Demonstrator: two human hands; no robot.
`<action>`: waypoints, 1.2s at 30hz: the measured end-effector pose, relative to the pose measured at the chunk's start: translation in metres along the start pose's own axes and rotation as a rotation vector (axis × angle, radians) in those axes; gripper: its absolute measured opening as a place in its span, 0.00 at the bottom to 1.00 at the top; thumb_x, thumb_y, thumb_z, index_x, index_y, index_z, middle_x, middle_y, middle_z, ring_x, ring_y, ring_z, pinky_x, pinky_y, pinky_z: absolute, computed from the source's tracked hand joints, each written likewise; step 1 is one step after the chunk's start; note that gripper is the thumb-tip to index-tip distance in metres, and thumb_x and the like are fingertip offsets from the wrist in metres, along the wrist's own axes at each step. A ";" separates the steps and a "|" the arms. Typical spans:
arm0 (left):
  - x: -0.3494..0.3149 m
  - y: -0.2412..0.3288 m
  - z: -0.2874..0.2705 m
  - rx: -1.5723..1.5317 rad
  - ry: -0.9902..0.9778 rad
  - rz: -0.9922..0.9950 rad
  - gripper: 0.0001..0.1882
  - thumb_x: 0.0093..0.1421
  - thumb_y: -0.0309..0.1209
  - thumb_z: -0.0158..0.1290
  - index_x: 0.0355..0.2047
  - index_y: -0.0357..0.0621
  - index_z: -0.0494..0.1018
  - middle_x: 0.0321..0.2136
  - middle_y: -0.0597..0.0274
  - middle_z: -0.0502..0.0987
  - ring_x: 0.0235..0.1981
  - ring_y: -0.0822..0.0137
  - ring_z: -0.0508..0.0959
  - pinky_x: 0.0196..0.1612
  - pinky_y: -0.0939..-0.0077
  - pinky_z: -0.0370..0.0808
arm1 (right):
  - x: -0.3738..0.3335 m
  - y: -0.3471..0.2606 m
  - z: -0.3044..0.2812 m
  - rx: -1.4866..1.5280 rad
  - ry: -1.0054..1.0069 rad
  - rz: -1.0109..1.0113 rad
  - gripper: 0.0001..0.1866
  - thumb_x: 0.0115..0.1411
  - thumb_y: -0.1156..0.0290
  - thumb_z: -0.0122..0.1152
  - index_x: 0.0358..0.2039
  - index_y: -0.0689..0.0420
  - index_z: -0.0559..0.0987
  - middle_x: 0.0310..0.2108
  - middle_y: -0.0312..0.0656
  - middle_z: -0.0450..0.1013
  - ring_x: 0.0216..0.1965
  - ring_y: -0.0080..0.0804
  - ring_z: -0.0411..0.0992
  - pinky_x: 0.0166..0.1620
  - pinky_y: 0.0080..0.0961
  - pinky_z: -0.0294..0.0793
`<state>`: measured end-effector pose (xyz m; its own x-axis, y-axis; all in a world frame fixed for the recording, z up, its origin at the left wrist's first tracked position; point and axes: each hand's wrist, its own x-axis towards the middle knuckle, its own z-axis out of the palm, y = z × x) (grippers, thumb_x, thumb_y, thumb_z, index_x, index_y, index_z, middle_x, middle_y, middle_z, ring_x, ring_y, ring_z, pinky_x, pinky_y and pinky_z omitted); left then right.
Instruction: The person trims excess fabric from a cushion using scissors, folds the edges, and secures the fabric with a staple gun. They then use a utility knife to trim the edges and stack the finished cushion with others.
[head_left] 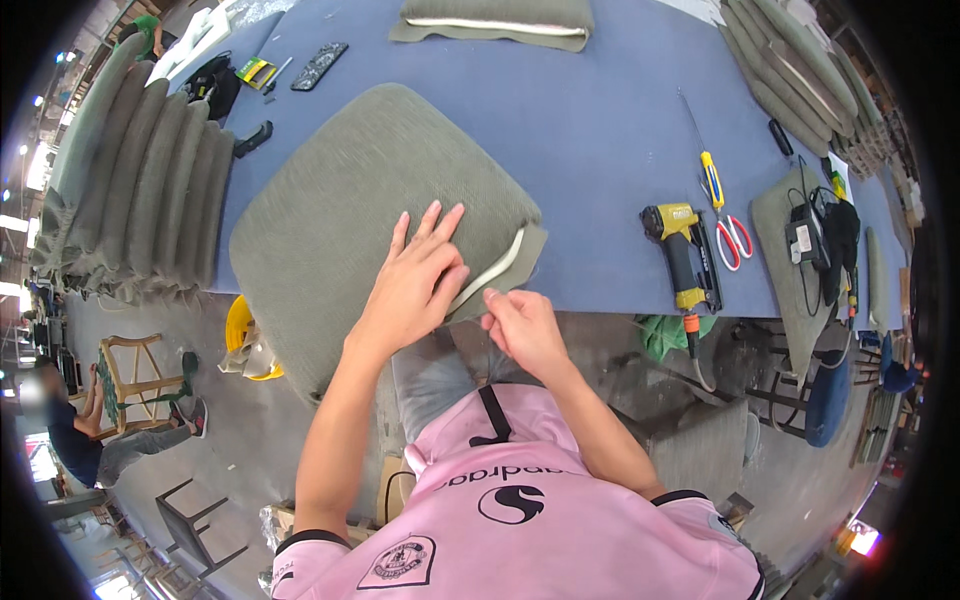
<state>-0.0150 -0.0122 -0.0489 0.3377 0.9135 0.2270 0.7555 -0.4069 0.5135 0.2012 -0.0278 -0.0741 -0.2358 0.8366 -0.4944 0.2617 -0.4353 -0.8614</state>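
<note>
A grey-green fabric seat cushion [370,170] lies at the table's near edge, with its near side overhanging. Along its right front edge the cover gapes, and a white strip [500,262] shows between the cushion and a loose fabric flap [527,258]. My left hand [412,280] rests on top of the cushion with its fingers stretched out, close to the gap. At the near end of that gap my right hand [525,325] is closed, pinching the edge of the cover between thumb and finger. Its fingertips partly hide what they grip.
On the blue table [600,200] lie a yellow-black staple gun [685,255] with a hose, red-handled scissors [733,243], a screwdriver [711,180] and a phone [319,66]. Stacked cushions [150,180] stand left, more [790,70] far right. Another cushion [495,20] lies ahead. A person [75,430] works at lower left.
</note>
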 end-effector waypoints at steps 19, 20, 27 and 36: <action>0.009 0.009 0.020 0.410 -0.071 0.105 0.13 0.57 0.38 0.68 0.34 0.43 0.83 0.73 0.33 0.69 0.70 0.25 0.72 0.72 0.35 0.72 | -0.015 -0.041 -0.043 -0.265 -0.047 -0.184 0.17 0.73 0.59 0.62 0.35 0.61 0.83 0.29 0.47 0.81 0.33 0.34 0.80 0.39 0.36 0.77; 0.009 0.005 0.023 0.413 -0.082 0.113 0.12 0.58 0.39 0.68 0.33 0.43 0.83 0.73 0.35 0.70 0.69 0.28 0.74 0.71 0.38 0.74 | -0.008 -0.035 -0.066 -0.539 0.229 -0.486 0.14 0.71 0.60 0.65 0.45 0.59 0.82 0.39 0.51 0.80 0.44 0.40 0.79 0.47 0.39 0.77; 0.012 -0.009 0.030 0.322 0.006 0.172 0.15 0.61 0.40 0.67 0.25 0.42 0.81 0.69 0.47 0.77 0.64 0.41 0.82 0.63 0.55 0.83 | 0.046 0.057 -0.215 -1.201 0.914 -0.170 0.43 0.64 0.64 0.69 0.77 0.53 0.62 0.56 0.63 0.76 0.59 0.69 0.74 0.60 0.54 0.76; 0.002 -0.011 0.039 0.136 0.184 0.054 0.19 0.58 0.37 0.71 0.18 0.41 0.76 0.63 0.58 0.83 0.64 0.51 0.83 0.62 0.59 0.85 | -0.043 -0.026 -0.169 -0.332 0.459 -0.283 0.28 0.64 0.71 0.69 0.63 0.57 0.72 0.41 0.50 0.85 0.42 0.43 0.85 0.43 0.36 0.81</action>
<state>-0.0008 -0.0059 -0.0858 0.2808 0.8702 0.4049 0.8120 -0.4403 0.3832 0.3631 0.0037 -0.0105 0.0675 0.9937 -0.0895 0.5421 -0.1118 -0.8328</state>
